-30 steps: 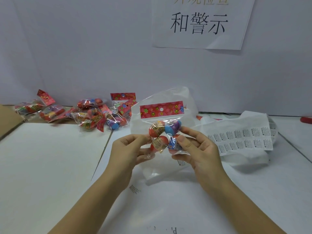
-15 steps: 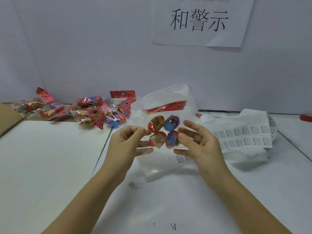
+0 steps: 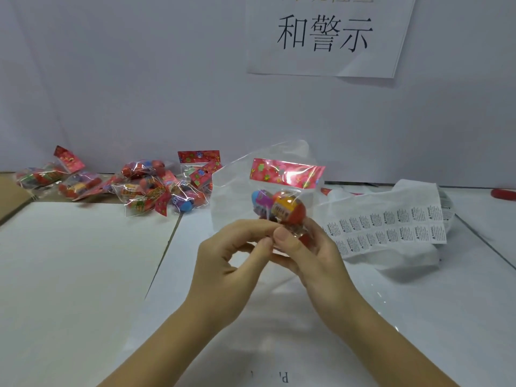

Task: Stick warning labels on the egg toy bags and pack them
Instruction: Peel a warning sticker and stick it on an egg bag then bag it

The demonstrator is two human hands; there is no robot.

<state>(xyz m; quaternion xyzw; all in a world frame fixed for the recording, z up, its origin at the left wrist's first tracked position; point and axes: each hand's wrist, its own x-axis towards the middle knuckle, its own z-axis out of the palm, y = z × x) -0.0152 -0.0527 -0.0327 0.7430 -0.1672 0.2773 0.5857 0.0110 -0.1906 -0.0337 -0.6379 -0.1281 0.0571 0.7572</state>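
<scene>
Just below the centre of the frame, both hands hold 1 egg toy bag (image 3: pixel 282 203) upright above the counter (image 3: pixel 69 275). The left hand (image 3: pixel 231 263) has its fingers curled, with thumb and forefinger pinching the bag's lower edge. The right hand (image 3: pixel 310 255) grips the same end, thumb pressed flat on the front and the other fingers wrapped behind. The 2 thumbs nearly touch. Above the hands, a blue-purple egg and an orange-red egg show through the clear film, and the red flowered header card (image 3: pixel 287 174) stands on top, tilted slightly down to the right.

A larger clear bag (image 3: pixel 231 196) rises just behind the held bag, its lower part lying on the counter under the hands.

To the right of centre, a label sheet (image 3: pixel 391 227) with 2 rows of small printed warning labels lies draped over crumpled white backing paper. It is near the right hand but apart from it.

At middle left, against the wall, a pile of bags (image 3: pixel 145 191) of the same egg toys lies loosely heaped, some overlapping.

A white paper sign (image 3: pixel 329 34) with large black characters hangs on the wall at upper centre. A small red thing (image 3: pixel 502 194) sits at the far right edge, too cropped to tell what it is.
</scene>
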